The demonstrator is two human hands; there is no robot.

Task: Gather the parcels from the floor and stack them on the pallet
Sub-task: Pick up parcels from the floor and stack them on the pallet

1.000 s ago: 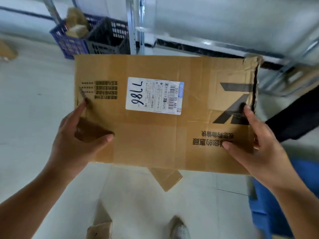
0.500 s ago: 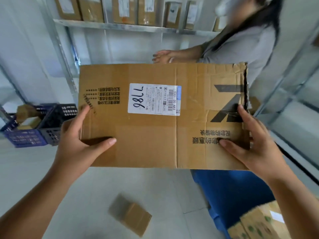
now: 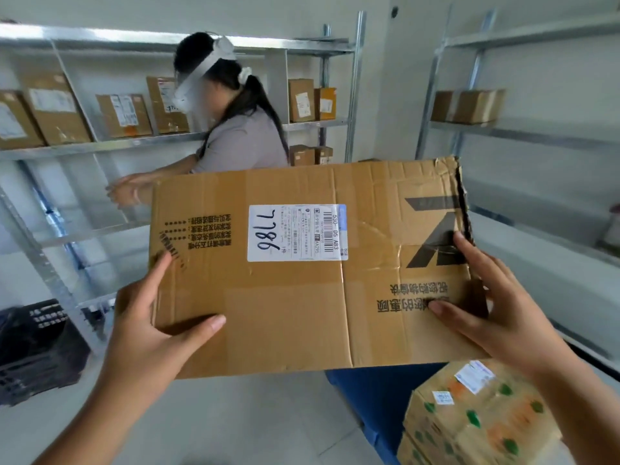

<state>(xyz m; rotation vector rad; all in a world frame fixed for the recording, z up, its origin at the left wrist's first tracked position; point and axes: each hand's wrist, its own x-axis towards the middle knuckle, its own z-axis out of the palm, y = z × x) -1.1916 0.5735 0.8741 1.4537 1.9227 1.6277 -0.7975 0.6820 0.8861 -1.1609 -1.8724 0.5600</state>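
I carry a wide brown cardboard parcel [image 3: 295,307] at chest height, its top bearing a white label marked 7786 and a torn right edge. My left hand [image 3: 157,327] grips its left end, thumb and forefinger on top. My right hand [image 3: 496,307] grips the torn right end the same way. Below the parcel at the lower right lies the blue pallet [image 3: 375,397]. On it sits a printed carton [image 3: 476,421] with green and orange marks and white labels.
Another person [image 3: 235,129] in a grey top stands just behind the parcel, reaching left into metal shelving [image 3: 100,146] stocked with boxes. More shelving [image 3: 503,129] with a box runs along the right. Dark crates [image 3: 37,347] sit on the floor at left.
My view has swung up from the floor to the shelves and the other person. The parcel stays in both hands; the pallet and printed carton have come into view at lower right.
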